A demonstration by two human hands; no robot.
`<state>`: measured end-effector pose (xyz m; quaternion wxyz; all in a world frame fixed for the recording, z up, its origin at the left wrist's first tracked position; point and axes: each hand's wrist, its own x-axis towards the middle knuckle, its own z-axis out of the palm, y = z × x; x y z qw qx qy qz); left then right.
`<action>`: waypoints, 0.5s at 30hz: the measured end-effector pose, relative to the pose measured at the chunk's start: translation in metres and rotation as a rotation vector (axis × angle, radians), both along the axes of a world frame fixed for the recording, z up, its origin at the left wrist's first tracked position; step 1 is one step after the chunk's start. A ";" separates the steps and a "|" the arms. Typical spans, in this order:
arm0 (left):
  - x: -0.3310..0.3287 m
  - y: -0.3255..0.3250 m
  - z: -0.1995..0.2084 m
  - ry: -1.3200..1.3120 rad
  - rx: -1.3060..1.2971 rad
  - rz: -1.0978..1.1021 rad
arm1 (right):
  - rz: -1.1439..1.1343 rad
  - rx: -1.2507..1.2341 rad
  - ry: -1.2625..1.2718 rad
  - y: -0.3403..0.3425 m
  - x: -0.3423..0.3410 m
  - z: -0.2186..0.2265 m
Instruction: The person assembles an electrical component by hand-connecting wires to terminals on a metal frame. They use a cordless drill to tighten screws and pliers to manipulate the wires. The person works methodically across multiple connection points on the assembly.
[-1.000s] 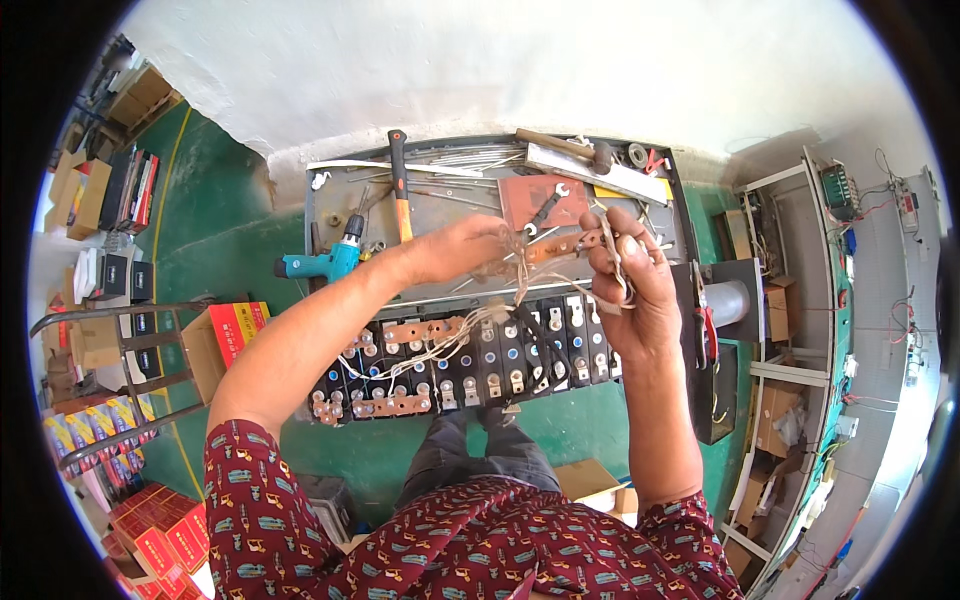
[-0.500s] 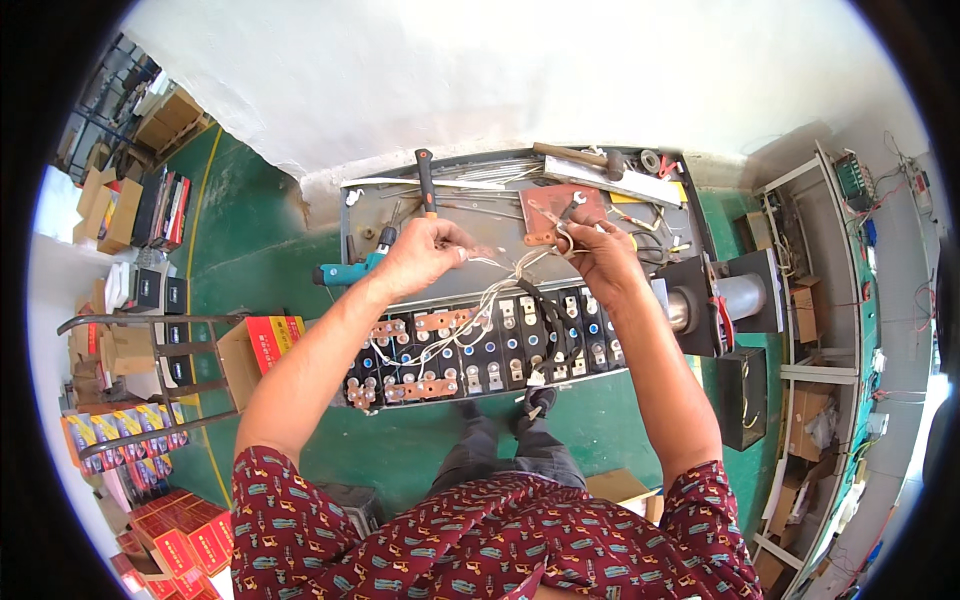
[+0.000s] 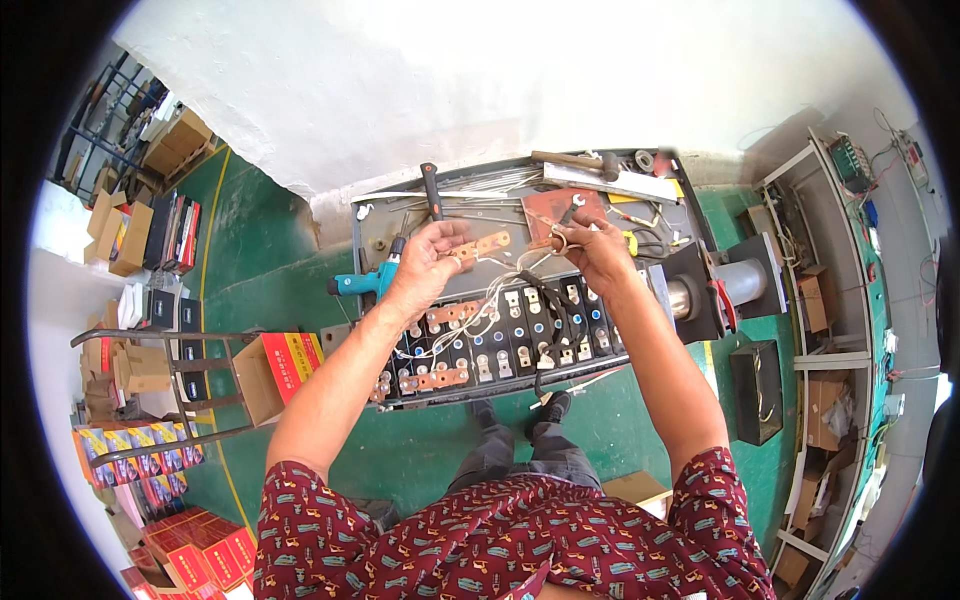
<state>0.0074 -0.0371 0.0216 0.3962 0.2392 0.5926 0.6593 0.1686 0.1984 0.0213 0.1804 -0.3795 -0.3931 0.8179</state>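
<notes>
Looks down on bare hands raised above a grey worktop (image 3: 465, 283) set against a white wall (image 3: 500, 90). Holds in the left grip (image 3: 452, 255), closed between thumb and fingers, a flat copper bar (image 3: 488, 243) with holes along it, free end toward the right hand. Keeps the right grip (image 3: 562, 246) closed on a second copper bar (image 3: 540, 243), well apart from the block below (hard to tell how much more inside, with the knuckles covering it). Shows thin white wires (image 3: 505, 283) hanging between the hands and spreading over a battery block (image 3: 510, 345) of black cells, nearest the wearer. Includes a black cable (image 3: 560, 315) lying across those cells, plus more copper pieces (image 3: 433, 380) fixed at the left end. Places a teal drill (image 3: 365, 281) beside the left hand, a hammer (image 3: 431, 190) beyond it, and a wrench (image 3: 572, 208) on a red plate (image 3: 590, 203) beyond the right hand.
</notes>
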 end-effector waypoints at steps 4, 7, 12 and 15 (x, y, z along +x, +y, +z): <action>0.003 -0.002 0.000 -0.041 -0.001 0.004 | 0.011 0.078 -0.059 0.008 -0.004 -0.016; 0.003 -0.001 0.002 -0.048 -0.074 0.046 | 0.002 0.219 -0.050 0.010 -0.007 -0.024; 0.012 -0.004 0.007 -0.070 -0.110 0.109 | 0.094 0.312 -0.100 0.011 -0.005 -0.039; 0.014 -0.009 0.003 -0.085 -0.066 0.114 | 0.150 0.300 -0.077 0.011 -0.003 -0.043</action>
